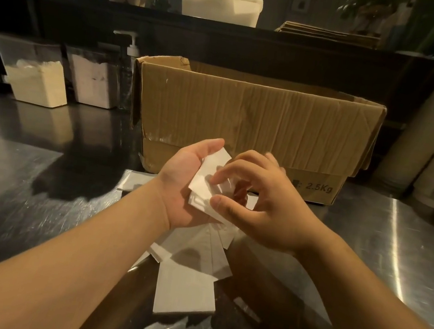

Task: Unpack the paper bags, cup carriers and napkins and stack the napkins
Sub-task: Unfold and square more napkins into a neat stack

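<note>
Napkins, white folded paper squares (210,174), sit in your cupped left hand (188,185), its grip curled around them as a tray, while your right hand (257,203) pinches one to square it. Loose napkins (189,279) fan across the steel worktop (44,169) at six o'clock, the brown cardboard box (255,117) at twelve.

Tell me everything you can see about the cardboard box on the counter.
The cardboard box is brown corrugated board, creased and scuffed, with pale tape remnants along its lower left front. It stands upright and open on the steel counter, flaps folded outward and down over its sides. "2.5Kg" is printed low on the front right. It sits just behind both hands; neither touches it. Its inside is hidden from this angle.
</note>
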### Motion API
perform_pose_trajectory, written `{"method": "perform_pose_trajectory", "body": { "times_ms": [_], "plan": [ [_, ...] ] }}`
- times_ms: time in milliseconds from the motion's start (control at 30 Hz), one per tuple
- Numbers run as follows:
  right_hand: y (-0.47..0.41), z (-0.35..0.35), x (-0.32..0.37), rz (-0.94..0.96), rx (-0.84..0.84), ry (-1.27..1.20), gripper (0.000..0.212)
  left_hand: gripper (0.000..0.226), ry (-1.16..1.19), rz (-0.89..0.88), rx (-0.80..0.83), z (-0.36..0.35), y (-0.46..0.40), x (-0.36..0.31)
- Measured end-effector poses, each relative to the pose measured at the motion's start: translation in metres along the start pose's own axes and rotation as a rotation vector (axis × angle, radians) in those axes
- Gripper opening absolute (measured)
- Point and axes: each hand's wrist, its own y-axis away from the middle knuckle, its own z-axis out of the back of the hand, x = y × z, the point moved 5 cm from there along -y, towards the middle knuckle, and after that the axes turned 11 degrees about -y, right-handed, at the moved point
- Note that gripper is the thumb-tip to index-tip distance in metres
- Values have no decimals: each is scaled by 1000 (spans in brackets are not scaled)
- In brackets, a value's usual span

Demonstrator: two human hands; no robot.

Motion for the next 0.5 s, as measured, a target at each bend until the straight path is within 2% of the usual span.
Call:
{"method": "perform_pose_trajectory", "body": {
  "times_ms": [500],
  "plan": [
    [3, 1, 12, -23, 88, 145, 49, 44, -16, -20, -60, 1, 3, -1]
  ]
}}
